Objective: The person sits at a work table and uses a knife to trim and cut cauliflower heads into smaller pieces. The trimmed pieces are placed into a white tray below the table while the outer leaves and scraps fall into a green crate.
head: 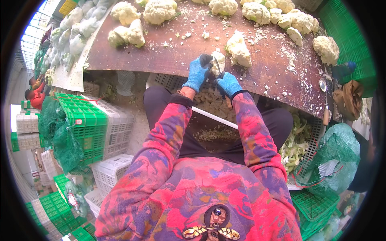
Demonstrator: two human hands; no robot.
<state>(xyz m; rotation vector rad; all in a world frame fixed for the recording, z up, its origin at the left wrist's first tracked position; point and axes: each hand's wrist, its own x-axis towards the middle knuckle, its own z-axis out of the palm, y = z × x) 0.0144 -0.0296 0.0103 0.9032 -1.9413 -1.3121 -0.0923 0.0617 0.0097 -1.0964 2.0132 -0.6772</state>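
Note:
My left hand, in a blue knit glove with dark fingertips, grips a cauliflower piece at the table's near edge. My right hand, gloved alike, holds a small knife; its thin, curved blade lies against that piece. A wooden part, perhaps the knife's handle, shows below this hand. Just right of the held piece, a larger cauliflower chunk rests on the brown table. Below both hands, a white crate between my knees contains many cut florets.
Cauliflower heads line the table's far side, with crumbs scattered about. A second knife and a metal spoon-like tool lie at the right edge. Leaf trimmings fill a crate at right. Green crates stand left; people sit beyond.

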